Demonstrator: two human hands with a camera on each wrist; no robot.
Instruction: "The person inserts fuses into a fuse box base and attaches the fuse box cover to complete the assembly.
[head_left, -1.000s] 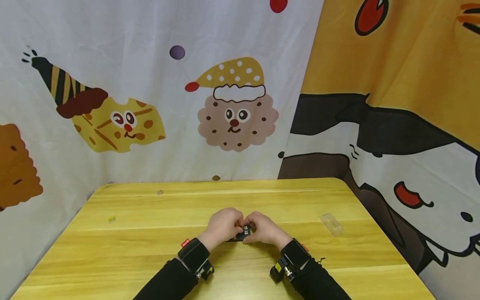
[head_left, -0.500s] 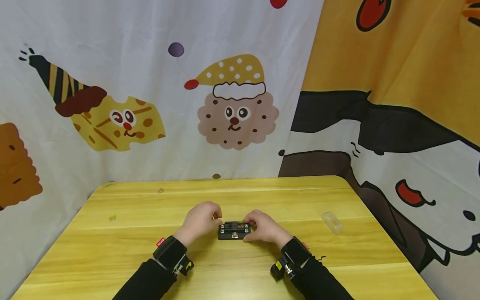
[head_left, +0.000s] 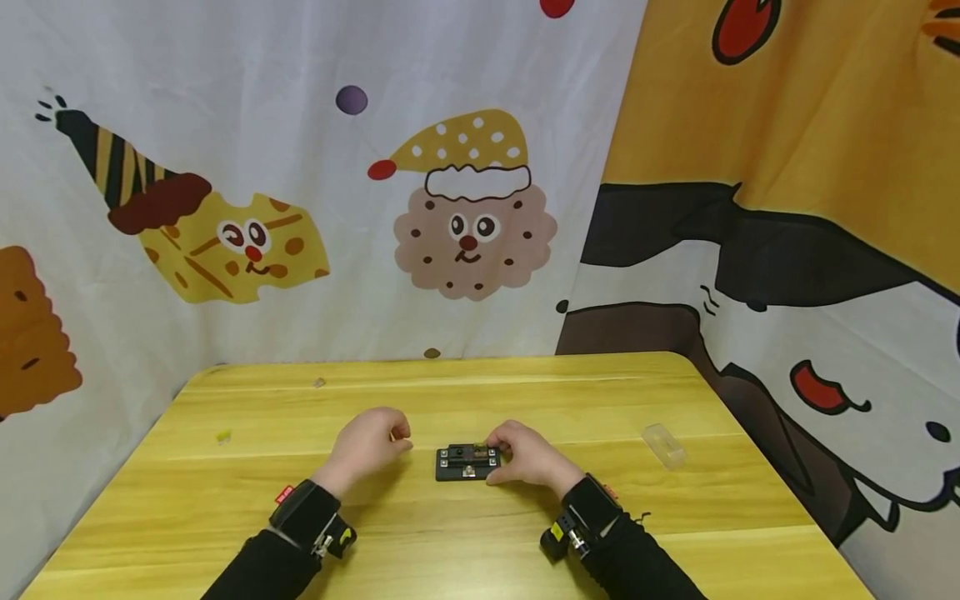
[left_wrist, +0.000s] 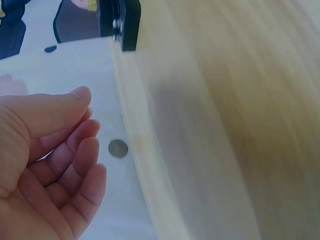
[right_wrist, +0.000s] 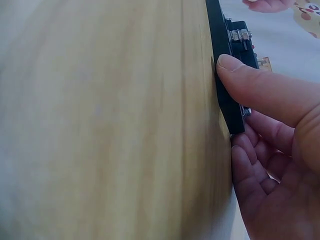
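wooden table [head_left: 225, 517] | on it: black block [head_left: 467, 463], clear case [head_left: 663, 446], small scraps [head_left: 223, 436]

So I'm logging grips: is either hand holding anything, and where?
The right hand holds the small black rectangular block at its right end, thumb on the near edge. The left hand holds nothing.

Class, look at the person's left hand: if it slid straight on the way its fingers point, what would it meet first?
Probably the small black block: the left hand points right toward it across bare table, nothing between.
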